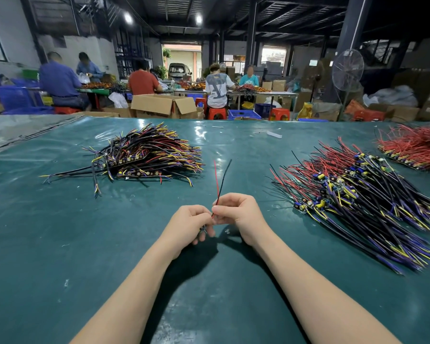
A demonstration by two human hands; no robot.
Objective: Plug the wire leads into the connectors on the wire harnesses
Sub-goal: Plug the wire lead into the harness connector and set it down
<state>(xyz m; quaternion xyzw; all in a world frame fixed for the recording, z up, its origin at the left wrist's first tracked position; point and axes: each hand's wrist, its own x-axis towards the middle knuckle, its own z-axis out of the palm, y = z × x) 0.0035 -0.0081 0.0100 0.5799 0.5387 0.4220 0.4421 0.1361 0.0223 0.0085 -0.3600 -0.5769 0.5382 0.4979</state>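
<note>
A red lead (pixel 216 180) and a black lead (pixel 224 178) stand up side by side from between the two hands. They meet at the fingers and spread apart toward their free tips. The right hand (pixel 236 217) pinches the leads near their lower ends between thumb and forefinger, with its other fingers curled in. The left hand (pixel 191 225) is curled, fingertip to fingertip with the right, around a small part (pixel 203 229) that shows a few thin bluish strands. Most of this part is hidden, and I cannot tell what it is or whether the leads are seated in it.

Below the leads lies the green table cover (pixel 60 232), with both forearms stretched over it.

To the left of the leads and farther away sits a pile of harnesses (pixel 147 155) in black, yellow, purple and red, some of their connectors lined up in a row. To the right of the leads is a larger heap of harnesses (pixel 358 194), with small circuit boards among red, black, yellow and purple wires. Farther right and beyond that heap is a pile of mostly red wires (pixel 415 147). A small white scrap (pixel 274 134) lies beyond the leads, slightly to the right.

Past the table edge behind the leads stands an open cardboard box (pixel 163 105). Several people sit on stools at other tables there, and a standing fan (pixel 347 70) is off to the right.
</note>
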